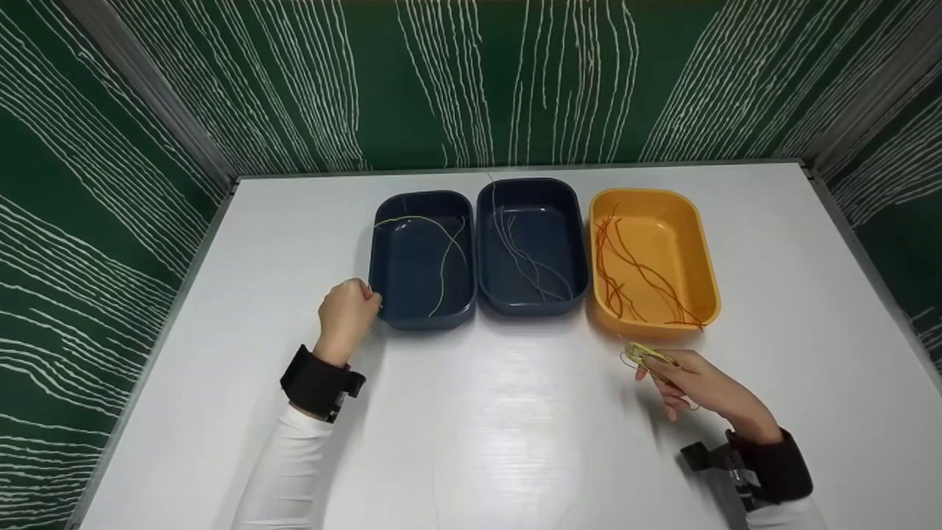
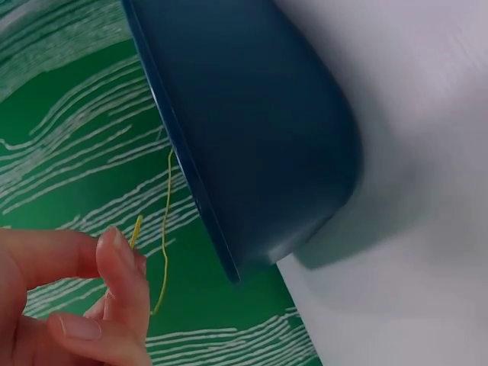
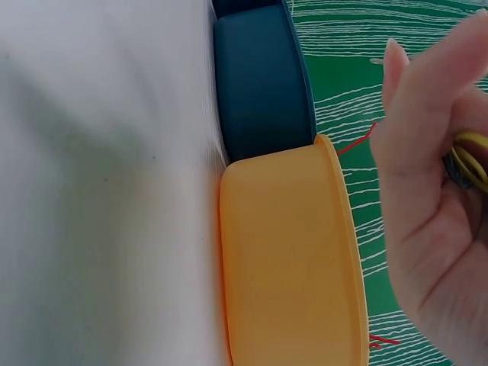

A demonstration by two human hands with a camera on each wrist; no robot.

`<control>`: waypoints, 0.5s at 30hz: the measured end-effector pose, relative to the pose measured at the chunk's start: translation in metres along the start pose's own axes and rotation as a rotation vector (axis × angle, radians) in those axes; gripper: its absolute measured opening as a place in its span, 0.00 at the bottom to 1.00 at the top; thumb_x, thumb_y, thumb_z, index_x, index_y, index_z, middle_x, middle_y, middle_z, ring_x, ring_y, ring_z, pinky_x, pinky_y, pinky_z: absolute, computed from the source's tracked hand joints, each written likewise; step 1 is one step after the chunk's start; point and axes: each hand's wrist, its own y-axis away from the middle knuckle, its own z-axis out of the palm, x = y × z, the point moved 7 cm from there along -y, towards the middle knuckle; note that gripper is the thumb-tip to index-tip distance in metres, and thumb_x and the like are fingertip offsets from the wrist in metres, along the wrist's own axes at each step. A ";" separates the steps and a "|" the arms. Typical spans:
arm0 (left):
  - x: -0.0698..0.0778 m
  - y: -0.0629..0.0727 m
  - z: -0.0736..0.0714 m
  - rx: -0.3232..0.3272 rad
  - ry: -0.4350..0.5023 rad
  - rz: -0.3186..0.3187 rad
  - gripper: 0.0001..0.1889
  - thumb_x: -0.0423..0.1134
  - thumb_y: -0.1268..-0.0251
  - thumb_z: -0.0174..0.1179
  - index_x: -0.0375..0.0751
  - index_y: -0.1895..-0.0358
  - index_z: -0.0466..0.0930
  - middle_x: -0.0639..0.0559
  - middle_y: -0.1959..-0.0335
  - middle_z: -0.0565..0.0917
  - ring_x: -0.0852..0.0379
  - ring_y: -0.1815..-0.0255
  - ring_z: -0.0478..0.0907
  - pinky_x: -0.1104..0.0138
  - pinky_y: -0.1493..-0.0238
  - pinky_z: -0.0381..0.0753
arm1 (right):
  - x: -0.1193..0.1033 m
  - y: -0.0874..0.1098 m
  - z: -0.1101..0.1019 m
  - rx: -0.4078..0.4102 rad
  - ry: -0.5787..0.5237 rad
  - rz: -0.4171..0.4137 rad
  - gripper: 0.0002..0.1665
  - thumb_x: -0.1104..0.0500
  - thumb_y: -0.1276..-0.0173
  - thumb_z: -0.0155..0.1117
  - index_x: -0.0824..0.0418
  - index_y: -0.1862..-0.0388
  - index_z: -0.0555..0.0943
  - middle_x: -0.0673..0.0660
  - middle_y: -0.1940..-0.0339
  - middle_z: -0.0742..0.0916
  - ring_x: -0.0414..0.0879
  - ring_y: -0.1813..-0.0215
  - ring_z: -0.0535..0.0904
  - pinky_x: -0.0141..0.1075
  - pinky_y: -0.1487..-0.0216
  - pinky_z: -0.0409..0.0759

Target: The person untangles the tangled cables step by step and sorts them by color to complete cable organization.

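Observation:
My left hand (image 1: 348, 313) is beside the near left corner of the left blue bin (image 1: 423, 324). In the left wrist view, its fingertips pinch a short yellow wire end (image 2: 137, 229). Another length of thin yellow wire (image 2: 165, 244) hangs past that bin's rim. Inside the left bin lie yellow wires (image 1: 444, 272), which cross each other. In front of the yellow bin (image 1: 647, 330), my right hand (image 1: 695, 379) holds a looped bundle of yellow wires (image 1: 640, 355). A dark strand shows within the bundle (image 2: 137, 229) only in the right wrist view, partly hidden by the fingers.
A second blue bin (image 1: 533, 308) stands between the other two and holds pale thin wires (image 1: 519, 254). Red-orange wires (image 1: 647, 272) lie in the yellow bin, some poking over its rim. The white table (image 1: 500, 427) meets green, white-streaked walls (image 1: 441, 81) at the back and sides.

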 end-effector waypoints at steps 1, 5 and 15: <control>0.001 -0.001 0.003 -0.026 -0.005 -0.002 0.14 0.32 0.47 0.53 0.42 0.89 0.66 0.53 0.89 0.68 0.57 0.86 0.65 0.68 0.85 0.61 | 0.000 0.000 0.000 0.000 -0.001 0.002 0.22 0.59 0.26 0.35 0.81 0.62 0.66 0.67 0.90 0.58 0.61 0.90 0.55 0.44 0.85 0.73; 0.005 -0.006 0.015 -0.137 -0.047 0.010 0.19 0.32 0.47 0.53 0.46 0.92 0.60 0.55 0.91 0.64 0.58 0.87 0.62 0.69 0.87 0.58 | 0.003 0.001 0.000 0.005 -0.003 0.039 0.23 0.57 0.27 0.37 0.80 0.61 0.66 0.67 0.89 0.58 0.65 0.88 0.59 0.44 0.84 0.74; 0.013 -0.024 0.035 -0.297 -0.230 0.050 0.08 0.33 0.46 0.54 0.33 0.79 0.78 0.44 0.83 0.77 0.53 0.82 0.71 0.62 0.80 0.69 | 0.004 0.001 0.000 0.015 -0.007 0.044 0.23 0.57 0.27 0.37 0.80 0.61 0.67 0.67 0.89 0.58 0.57 0.90 0.57 0.44 0.82 0.75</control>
